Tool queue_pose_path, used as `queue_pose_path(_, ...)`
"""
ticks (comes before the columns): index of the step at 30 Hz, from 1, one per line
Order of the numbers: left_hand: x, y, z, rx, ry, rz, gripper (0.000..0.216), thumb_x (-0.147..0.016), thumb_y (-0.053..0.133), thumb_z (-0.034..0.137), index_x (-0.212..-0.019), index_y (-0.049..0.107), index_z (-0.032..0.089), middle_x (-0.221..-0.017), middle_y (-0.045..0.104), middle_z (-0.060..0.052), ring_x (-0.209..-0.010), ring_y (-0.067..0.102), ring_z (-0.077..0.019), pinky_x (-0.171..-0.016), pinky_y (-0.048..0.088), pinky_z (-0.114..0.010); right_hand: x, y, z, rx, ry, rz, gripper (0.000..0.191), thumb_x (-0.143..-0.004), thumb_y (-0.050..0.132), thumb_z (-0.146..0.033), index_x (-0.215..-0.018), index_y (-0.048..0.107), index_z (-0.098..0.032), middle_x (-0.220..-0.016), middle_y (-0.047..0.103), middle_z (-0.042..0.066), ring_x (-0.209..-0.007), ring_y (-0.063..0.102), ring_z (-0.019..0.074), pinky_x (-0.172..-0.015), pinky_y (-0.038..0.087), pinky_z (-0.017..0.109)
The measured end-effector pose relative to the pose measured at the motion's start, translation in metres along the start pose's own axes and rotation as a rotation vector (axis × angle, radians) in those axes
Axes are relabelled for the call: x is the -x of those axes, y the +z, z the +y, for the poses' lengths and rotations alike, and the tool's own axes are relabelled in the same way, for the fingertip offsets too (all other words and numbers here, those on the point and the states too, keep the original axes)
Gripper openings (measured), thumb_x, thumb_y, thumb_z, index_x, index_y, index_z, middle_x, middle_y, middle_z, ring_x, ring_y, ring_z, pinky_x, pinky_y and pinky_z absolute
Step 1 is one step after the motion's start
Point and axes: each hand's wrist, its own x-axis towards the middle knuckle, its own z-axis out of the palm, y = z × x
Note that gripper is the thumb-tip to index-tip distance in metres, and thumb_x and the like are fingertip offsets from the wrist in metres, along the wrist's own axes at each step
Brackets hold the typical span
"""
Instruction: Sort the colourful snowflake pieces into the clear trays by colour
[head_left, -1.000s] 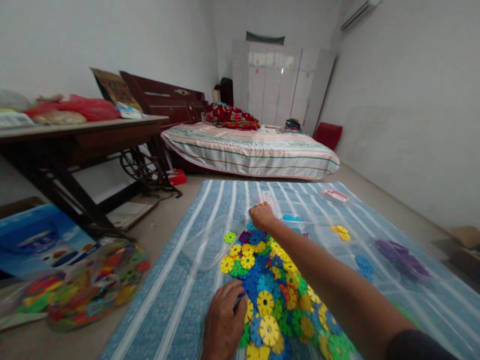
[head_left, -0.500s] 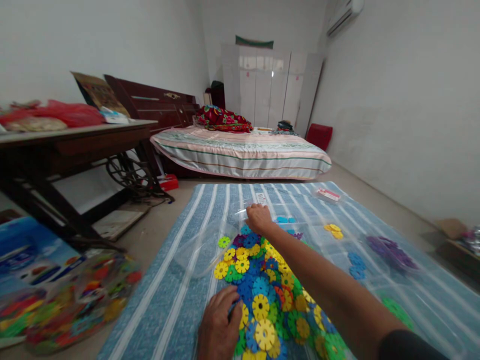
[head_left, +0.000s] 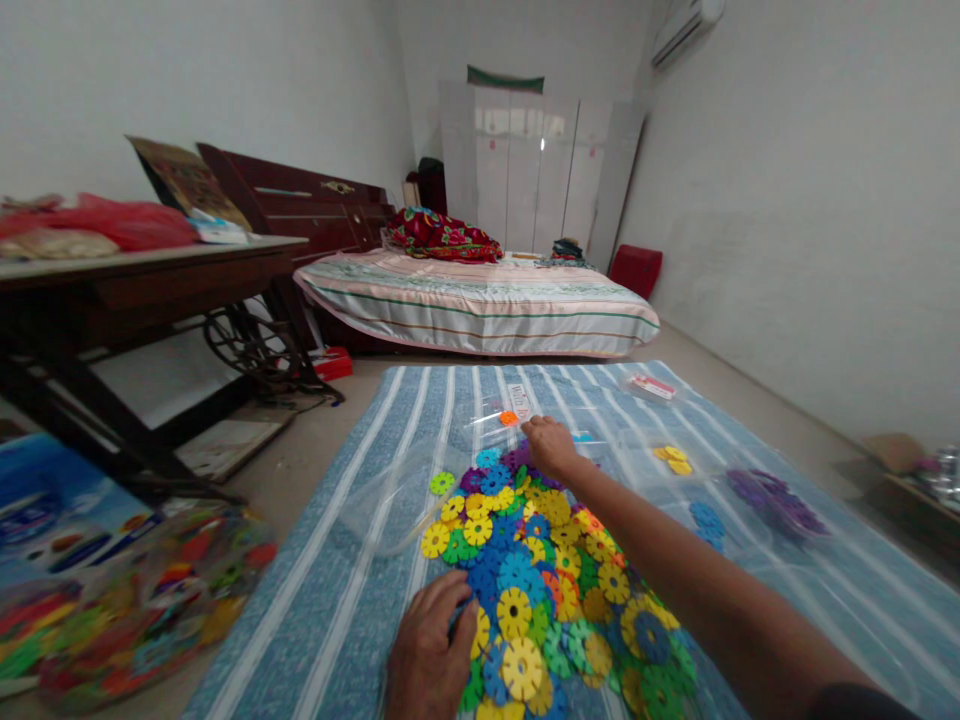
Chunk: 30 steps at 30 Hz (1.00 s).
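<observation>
A heap of plastic flower-shaped discs (head_left: pixel 521 668), mostly yellow, blue and green, lies on the striped cloth in front of me. My left hand (head_left: pixel 431 645) rests at the heap's near left edge, thumb and fingers apart. Beyond the heap, my right hand (head_left: pixel 553 447) hovers by a clear plastic tray (head_left: pixel 480 428), its fingers loosely bent with nothing visible in them. Just left of its fingertips, a single orange disc (head_left: pixel 509 418) lies in that tray. A lone green disc (head_left: pixel 442 484) sits to the heap's left, at another clear container (head_left: pixel 375 520).
On the right, clear containers hold yellow discs (head_left: pixel 673 460), blue discs (head_left: pixel 706 524) and purple discs (head_left: pixel 780 503). A small red-and-white box (head_left: pixel 651 387) lies at the far edge. A bag of colourful pieces (head_left: pixel 161 600) is on the floor at left, near a sewing-machine table (head_left: pixel 150 265).
My right hand has moved right, away from the tray's left part, and the orange disc now shows there. The left hand has stayed at the heap. The view has shifted slightly.
</observation>
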Motion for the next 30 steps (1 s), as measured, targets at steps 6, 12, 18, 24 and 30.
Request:
queue_pose_path(6,0.001,0.001,-0.004,-0.007,0.014,0.024,0.022,-0.08,0.05,0.036,-0.081,0.069,0.024,-0.091,0.071,-0.003,-0.084,0.067,-0.018,-0.075,0.058,-0.031,-0.015,-0.002,-0.01,0.01,-0.015,0.087,0.031,-0.089,0.034,-0.014,-0.115,0.052,-0.016,-0.115,0.054,0.014,-0.109,0.044,0.0244,-0.084,0.037,0.036)
queue_pose_path(12,0.0,0.001,-0.009,-0.003,0.04,-0.002,0.022,-0.08,0.051,0.039,-0.082,0.068,0.025,-0.092,0.072,-0.002,-0.085,0.067,-0.0169,-0.077,0.057,-0.028,-0.034,0.001,-0.022,0.023,-0.099,0.048,0.028,-0.087,0.038,-0.013,-0.105,0.059,-0.012,-0.105,0.061,0.016,-0.102,0.05,0.024,-0.086,0.034,0.038)
queue_pose_path(18,0.001,0.001,-0.011,-0.007,0.044,0.002,0.023,-0.081,0.05,0.039,-0.083,0.068,0.026,-0.092,0.071,-0.001,-0.085,0.067,-0.017,-0.076,0.057,-0.029,-0.033,-0.005,-0.032,0.029,-0.144,0.039,0.024,-0.085,0.042,-0.014,-0.099,0.061,-0.013,-0.101,0.064,0.015,-0.098,0.054,0.0231,-0.088,0.031,0.039)
queue_pose_path(24,-0.001,0.002,-0.01,0.004,0.026,-0.014,0.024,-0.08,0.05,0.04,-0.082,0.069,0.025,-0.092,0.072,-0.002,-0.086,0.067,-0.0181,-0.077,0.057,-0.03,-0.024,-0.007,-0.034,0.024,-0.151,0.03,0.022,-0.083,0.044,-0.014,-0.098,0.061,-0.014,-0.1,0.065,0.014,-0.097,0.057,0.0231,-0.09,0.03,0.041)
queue_pose_path(30,-0.001,0.002,-0.007,0.004,-0.015,-0.021,0.025,-0.08,0.049,0.039,-0.081,0.069,0.024,-0.093,0.071,-0.003,-0.087,0.067,-0.0187,-0.078,0.057,-0.032,-0.017,-0.015,-0.031,-0.004,-0.134,0.028,0.023,-0.082,0.045,-0.013,-0.099,0.061,-0.014,-0.101,0.065,0.014,-0.098,0.057,0.0229,-0.09,0.031,0.04)
